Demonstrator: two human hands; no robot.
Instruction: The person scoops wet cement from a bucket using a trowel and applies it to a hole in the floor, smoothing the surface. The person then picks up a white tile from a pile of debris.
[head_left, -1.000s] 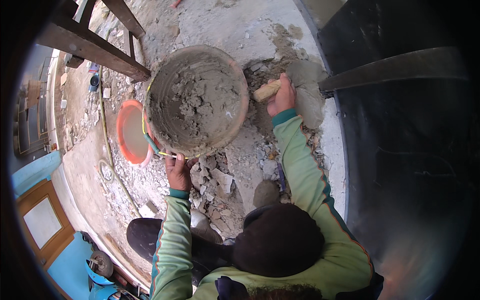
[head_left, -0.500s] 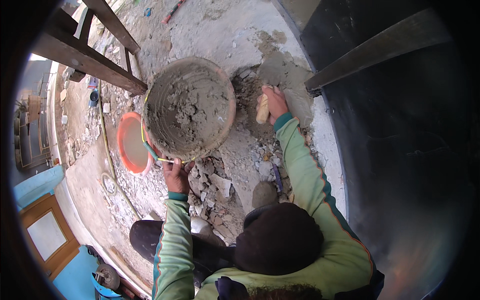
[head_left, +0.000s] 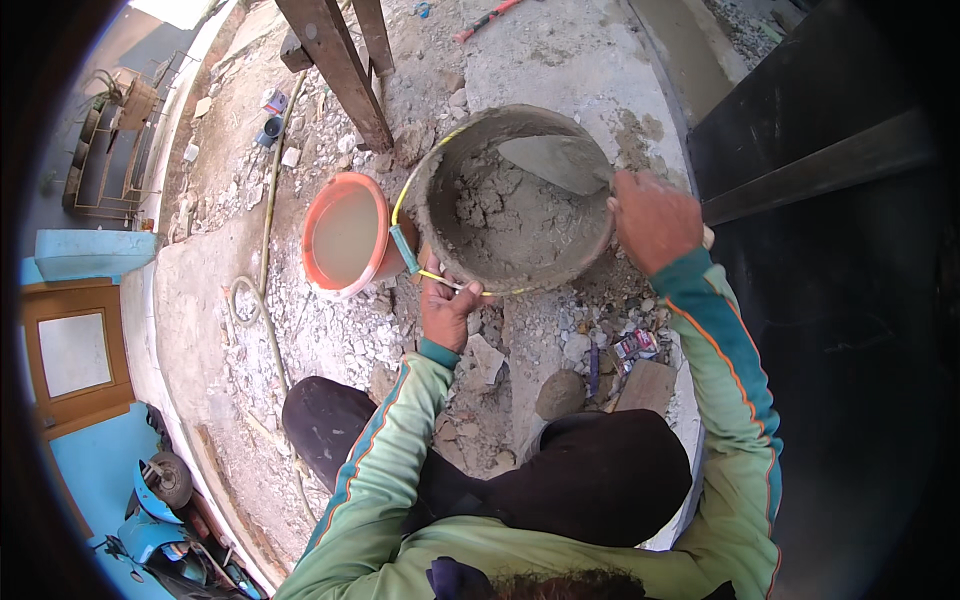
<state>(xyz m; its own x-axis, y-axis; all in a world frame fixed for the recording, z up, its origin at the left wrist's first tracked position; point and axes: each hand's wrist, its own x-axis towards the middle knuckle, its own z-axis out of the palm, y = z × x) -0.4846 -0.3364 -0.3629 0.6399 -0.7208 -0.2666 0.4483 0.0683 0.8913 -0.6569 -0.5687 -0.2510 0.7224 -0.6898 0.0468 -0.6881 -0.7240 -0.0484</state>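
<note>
A large bucket of grey wet mortar (head_left: 490, 225) has a yellow handle with a green grip (head_left: 404, 247). My left hand (head_left: 449, 312) grips its near left edge, beside the handle. My right hand (head_left: 655, 218) is closed on a trowel's wooden handle; the trowel blade (head_left: 550, 160) is inside the bucket at its upper right, over the mortar. An orange bucket of cloudy water (head_left: 311, 260) stands just left of the mortar bucket.
A wooden frame (head_left: 335, 70) stands beyond the buckets. A dark panel with a beam (head_left: 810, 170) bounds the right side. A hose (head_left: 270, 230) runs along the rubble-strewn concrete. A red-handled tool (head_left: 480, 25) lies at the back. A blue scooter (head_left: 150, 540) is at the lower left.
The trowel has moved from the mortar patch on the ground into the bucket, with my right hand now at the bucket's right rim. The view has shifted, so the bucket sits farther right.
</note>
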